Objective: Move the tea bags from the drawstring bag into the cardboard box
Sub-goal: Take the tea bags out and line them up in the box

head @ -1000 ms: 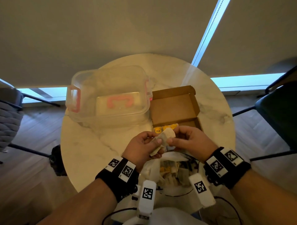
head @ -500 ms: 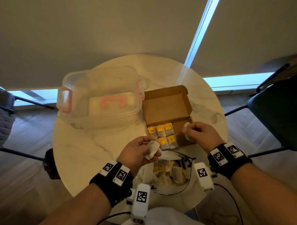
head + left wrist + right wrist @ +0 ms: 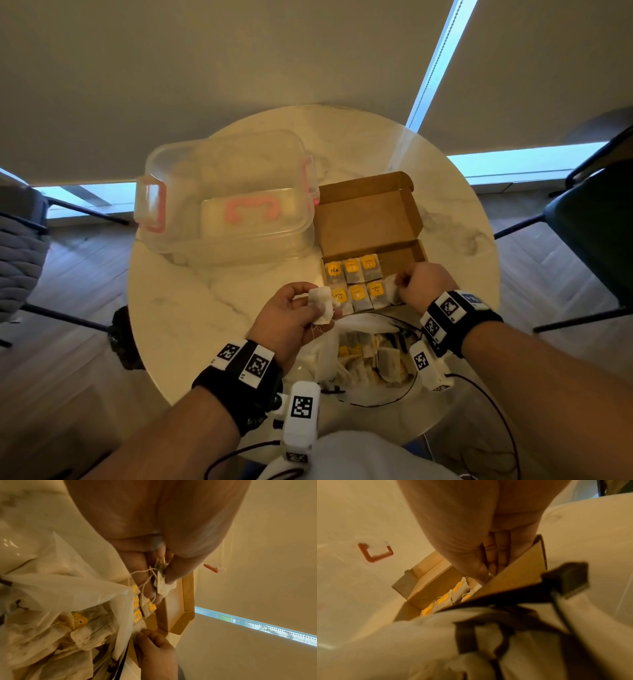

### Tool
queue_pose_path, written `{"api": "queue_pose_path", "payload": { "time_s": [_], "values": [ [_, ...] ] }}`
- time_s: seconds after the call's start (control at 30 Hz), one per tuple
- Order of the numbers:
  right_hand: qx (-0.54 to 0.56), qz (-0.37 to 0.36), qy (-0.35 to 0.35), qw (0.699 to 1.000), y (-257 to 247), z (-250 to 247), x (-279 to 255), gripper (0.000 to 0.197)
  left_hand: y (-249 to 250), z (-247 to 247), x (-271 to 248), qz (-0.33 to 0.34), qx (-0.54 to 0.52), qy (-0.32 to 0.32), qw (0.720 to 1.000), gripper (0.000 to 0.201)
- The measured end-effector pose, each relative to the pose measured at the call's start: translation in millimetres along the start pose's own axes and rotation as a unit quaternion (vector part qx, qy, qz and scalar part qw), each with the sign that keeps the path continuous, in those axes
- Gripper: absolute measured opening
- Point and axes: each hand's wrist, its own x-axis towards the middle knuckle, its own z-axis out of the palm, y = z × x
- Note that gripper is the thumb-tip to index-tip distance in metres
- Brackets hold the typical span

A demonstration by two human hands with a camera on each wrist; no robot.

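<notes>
Right hand (image 3: 423, 286) pinches a pale tea bag (image 3: 391, 292) with curled fingers at the near right end of the cardboard box (image 3: 368, 219), just inside its front wall. Left hand (image 3: 291, 317) grips a second tea bag (image 3: 321, 305), crumpled between thumb and fingers with its string dangling loose, held above the table just at 9 o'clock of the box's near corner.

Six tea bags with yellow tags (image 3: 356, 282) lie flat in the box in two rows of three, filling its left part; the box lid stands open toward 12 o'clock. From the box, the drawstring bag (image 3: 329, 356) lies at 6 o'clock, mouth open, with more tea bags heaped inside and a black cord looping round it.

At 9 o'clock of the box, touching or nearly touching it, a clear plastic container (image 3: 226, 202) with pink latches sits on the round marble table (image 3: 191, 308). Dark chairs (image 3: 596, 226) stand at the table's 3 o'clock and 9 o'clock.
</notes>
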Motion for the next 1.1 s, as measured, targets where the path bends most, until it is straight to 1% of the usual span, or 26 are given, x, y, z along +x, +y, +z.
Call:
{"api": "queue_pose_path", "payload": {
  "time_s": [0.1,0.2,0.3,0.33,0.4,0.47,0.57,0.6,0.67,0.73,0.8,0.87,0.93,1.0,1.03,1.1],
  "values": [
    [-0.004,-0.008,-0.009,1.0,-0.3,4.5,1.5,0.018,4.3,2.4,0.4,-0.023,-0.02,0.002,1.0,0.026],
    [-0.001,-0.019,-0.014,1.0,0.5,7.1,1.8,0.025,6.2,2.6,1.0,-0.033,-0.029,-0.004,0.999,0.033],
    [-0.018,-0.034,-0.009,0.999,1.3,8.2,0.8,0.027,5.2,5.9,1.4,-0.032,-0.03,-0.011,0.999,0.033],
    [-0.019,-0.041,-0.001,0.999,1.4,7.6,0.0,0.028,5.0,7.4,1.8,-0.03,-0.028,-0.011,0.999,0.032],
    [0.012,-0.067,0.042,0.997,1.4,3.7,-4.4,0.029,6.0,10.3,2.3,-0.025,-0.024,-0.013,0.999,0.031],
    [0.082,-0.131,0.091,0.984,0.4,-2.8,-13.6,0.031,7.5,13.6,2.3,-0.021,-0.016,-0.02,0.999,0.028],
    [0.196,-0.26,0.12,0.938,-6.8,-17.6,-39.5,0.043,9.0,21.5,3.0,-0.021,-0.006,-0.035,0.999,0.023],
    [0.212,-0.298,0.119,0.923,-10.3,-22.8,-49.2,0.046,9.0,24.4,3.4,-0.021,0.002,-0.04,0.999,0.022],
    [0.203,-0.362,0.117,0.902,-15.5,-28.5,-64.8,0.046,8.1,30.1,4.0,-0.024,0.023,-0.055,0.998,0.021],
    [0.176,-0.405,0.132,0.888,-17.1,-27.6,-71.7,0.033,6.9,34.7,4.5,-0.029,0.043,-0.068,0.996,0.022],
    [0.185,-0.402,0.147,0.885,-14.0,-24.1,-70.7,0.016,5.0,37.6,5.5,-0.038,0.049,-0.07,0.996,0.021],
    [0.232,-0.366,0.144,0.89,-7.9,-20.9,-67.4,0.008,3.3,38.5,7.2,-0.048,0.041,-0.058,0.996,0.015],
    [0.266,-0.331,0.114,0.898,-3.9,-17.7,-66.9,0.008,1.3,37.2,9.7,-0.053,0.034,-0.048,0.997,0.014],
    [0.301,-0.289,0.082,0.905,-2.5,-13.0,-67.5,0.012,0.1,35.4,11.4,-0.057,0.034,-0.042,0.997,0.015],
    [0.336,-0.255,0.071,0.904,-1.5,-10.1,-65.6,0.015,-0.4,34.5,12.1,-0.059,0.034,-0.039,0.997,0.016],
    [0.438,-0.162,0.059,0.882,1.5,-6.3,-57.0,0.017,-1.7,32.4,12.4,-0.061,0.037,-0.032,0.997,0.022]
  ]
}}
